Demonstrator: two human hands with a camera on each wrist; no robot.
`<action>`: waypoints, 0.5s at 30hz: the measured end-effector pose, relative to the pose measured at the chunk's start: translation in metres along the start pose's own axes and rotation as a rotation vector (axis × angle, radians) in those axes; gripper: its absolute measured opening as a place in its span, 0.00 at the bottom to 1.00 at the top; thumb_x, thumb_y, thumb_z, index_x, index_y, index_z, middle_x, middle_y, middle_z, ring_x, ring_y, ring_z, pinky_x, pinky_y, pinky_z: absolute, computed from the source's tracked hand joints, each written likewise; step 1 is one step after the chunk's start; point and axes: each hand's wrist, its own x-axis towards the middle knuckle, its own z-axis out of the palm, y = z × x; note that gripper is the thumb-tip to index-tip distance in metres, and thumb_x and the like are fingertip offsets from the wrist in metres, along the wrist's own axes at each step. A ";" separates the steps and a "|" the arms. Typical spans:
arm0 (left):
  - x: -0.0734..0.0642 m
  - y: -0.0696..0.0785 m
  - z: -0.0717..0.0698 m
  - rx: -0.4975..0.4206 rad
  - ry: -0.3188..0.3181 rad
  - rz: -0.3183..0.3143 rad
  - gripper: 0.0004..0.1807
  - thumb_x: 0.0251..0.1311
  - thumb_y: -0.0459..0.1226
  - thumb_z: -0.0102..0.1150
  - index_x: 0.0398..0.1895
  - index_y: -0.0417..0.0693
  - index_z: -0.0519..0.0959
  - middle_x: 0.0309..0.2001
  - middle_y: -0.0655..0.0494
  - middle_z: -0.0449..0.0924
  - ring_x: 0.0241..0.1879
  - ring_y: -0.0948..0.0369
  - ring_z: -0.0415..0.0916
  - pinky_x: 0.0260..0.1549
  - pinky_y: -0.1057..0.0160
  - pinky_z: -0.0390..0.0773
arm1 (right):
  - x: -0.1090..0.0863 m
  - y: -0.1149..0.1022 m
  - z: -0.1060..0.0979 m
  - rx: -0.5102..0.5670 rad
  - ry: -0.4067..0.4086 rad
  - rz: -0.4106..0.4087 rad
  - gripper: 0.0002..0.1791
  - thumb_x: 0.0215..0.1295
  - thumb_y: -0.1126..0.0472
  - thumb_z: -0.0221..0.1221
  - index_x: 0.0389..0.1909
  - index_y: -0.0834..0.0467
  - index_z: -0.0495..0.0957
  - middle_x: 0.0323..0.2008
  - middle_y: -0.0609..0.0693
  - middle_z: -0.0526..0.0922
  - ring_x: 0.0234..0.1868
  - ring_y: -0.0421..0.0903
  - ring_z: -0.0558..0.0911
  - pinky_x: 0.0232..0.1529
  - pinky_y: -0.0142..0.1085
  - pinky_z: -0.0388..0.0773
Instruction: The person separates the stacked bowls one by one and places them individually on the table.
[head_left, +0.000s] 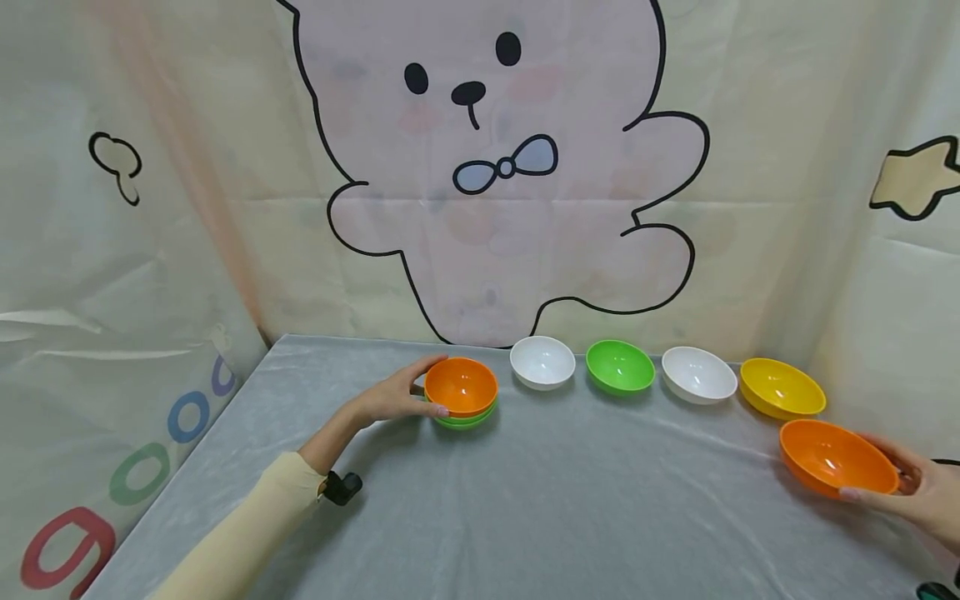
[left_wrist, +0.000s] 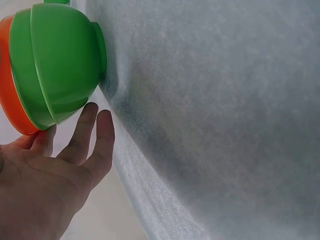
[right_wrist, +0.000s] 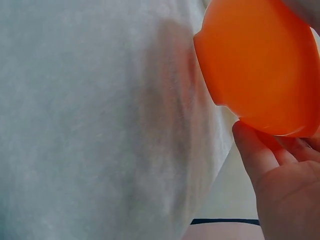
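At the table's left, my left hand (head_left: 397, 397) spans the side of a small orange bowl (head_left: 461, 387), thumb at its near rim and fingers at the far side. That bowl sits nested on two green bowls (left_wrist: 65, 65), their foot at the cloth. In the left wrist view two fingertips lie beside the green sides. On the far right, my right hand (head_left: 918, 483) grips a larger orange bowl (head_left: 836, 458) by its rim, thumb in front and fingers behind and beneath. The right wrist view shows this bowl's foot raised off the cloth, with a shadow below.
Along the back edge stand a white bowl (head_left: 542, 363), a green bowl (head_left: 619, 367), another white bowl (head_left: 699, 375) and a yellow bowl (head_left: 782, 389). The yellow one is just behind the right hand's bowl. Grey cloth (head_left: 540, 500) covers the table; a printed curtain (head_left: 750, 250) hangs behind.
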 end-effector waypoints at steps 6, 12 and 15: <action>-0.002 -0.002 0.000 -0.011 0.004 -0.010 0.51 0.61 0.46 0.72 0.81 0.46 0.53 0.78 0.43 0.52 0.67 0.40 0.63 0.62 0.38 0.67 | 0.007 0.013 0.002 -0.028 -0.009 0.005 0.65 0.61 0.40 0.70 0.70 0.83 0.41 0.60 0.82 0.55 0.50 0.69 0.69 0.33 0.33 0.82; -0.003 -0.003 -0.001 -0.020 0.000 -0.009 0.51 0.61 0.46 0.71 0.81 0.46 0.52 0.78 0.43 0.51 0.66 0.39 0.64 0.62 0.35 0.66 | 0.006 0.009 0.004 -0.049 -0.039 0.036 0.66 0.62 0.38 0.69 0.70 0.84 0.39 0.59 0.83 0.54 0.51 0.73 0.67 0.45 0.53 0.81; -0.003 -0.003 0.000 -0.019 0.001 -0.015 0.51 0.60 0.46 0.72 0.81 0.47 0.53 0.78 0.45 0.52 0.67 0.41 0.63 0.63 0.36 0.65 | 0.005 0.007 0.004 -0.037 -0.072 0.042 0.67 0.61 0.38 0.69 0.69 0.84 0.38 0.60 0.83 0.53 0.52 0.74 0.67 0.48 0.59 0.78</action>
